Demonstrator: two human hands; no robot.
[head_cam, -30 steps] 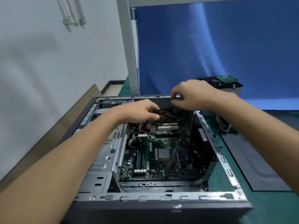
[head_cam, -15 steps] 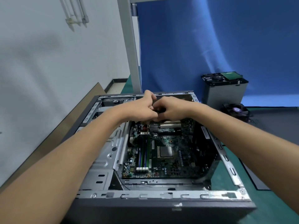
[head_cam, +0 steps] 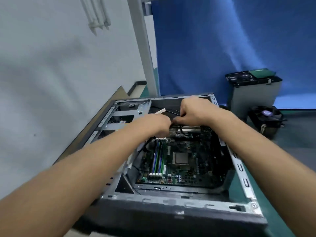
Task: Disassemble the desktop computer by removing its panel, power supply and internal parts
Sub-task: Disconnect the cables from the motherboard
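"Where's the computer from where you stand?"

"The computer case (head_cam: 171, 207) lies on its side on the green tabletop (head_cam: 277, 202), open face up with the side panel off. The motherboard (head_cam: 193, 168) is flat in the bottom of it. I can see the memory sticks (head_cam: 159, 158) in their slots and the bare processor (head_cam: 180, 158) just beside them."

"And the hands?"

"Both are inside the case, at the far end of the board, nearly touching. The right hand (head_cam: 196, 110) has its fingers clenched around a black cable (head_cam: 171, 111) that runs along the far wall. A white tag (head_cam: 160, 110) sits on that cable."

"Is the left one on it too?"

"The left hand (head_cam: 153, 124) is blurred. Its fingers curl downward next to the right one, but I cannot tell whether they hold anything."

"What's to the left of the board?"

"The metal drive cage (head_cam: 123, 117), inside the case on the wall side."

"Anything outside the case?"

"To the right, well apart from it, a grey metal box (head_cam: 253, 100) stands upright on the tabletop with a dark part lying on top. A cooler fan (head_cam: 266, 117) sits just in front of that box. A blue cloth (head_cam: 239, 40) hangs behind everything."
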